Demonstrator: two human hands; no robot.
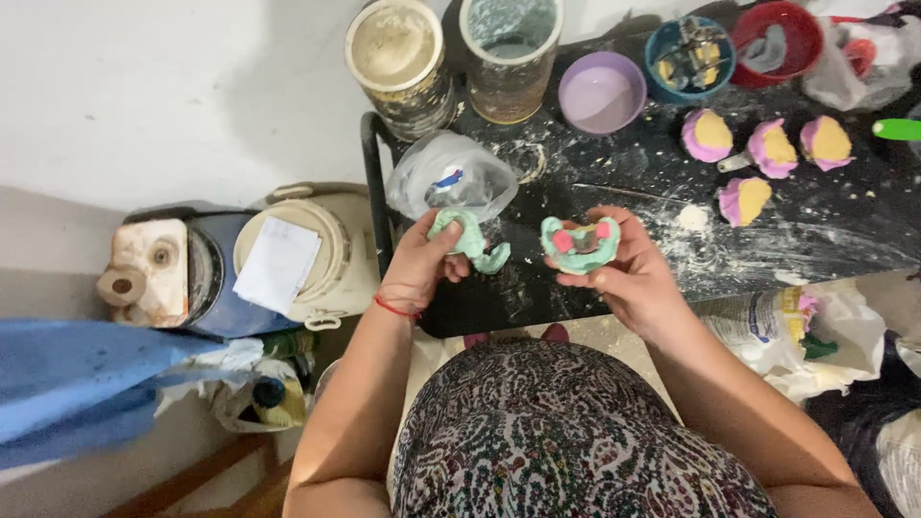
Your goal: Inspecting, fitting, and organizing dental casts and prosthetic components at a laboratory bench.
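My left hand [422, 261] grips a curved mint-green mould piece [470, 240] just above the near edge of a black worktable [815, 225]. My right hand [624, 267] holds a second mint-green arch-shaped mould [579, 246] with pink patches showing on it. The two pieces are held apart, a short gap between them. A red string circles my left wrist.
Several pink-and-yellow moulded pieces [767, 149] lie on the table's right part amid white powder. Two dirty cylindrical containers [398, 58], a lilac bowl [602, 91], a blue bowl [689, 56] and a red bowl [775, 38] stand at the back. A crumpled plastic bag [449, 177] lies near my left hand. Buckets [288, 254] sit on the floor at left.
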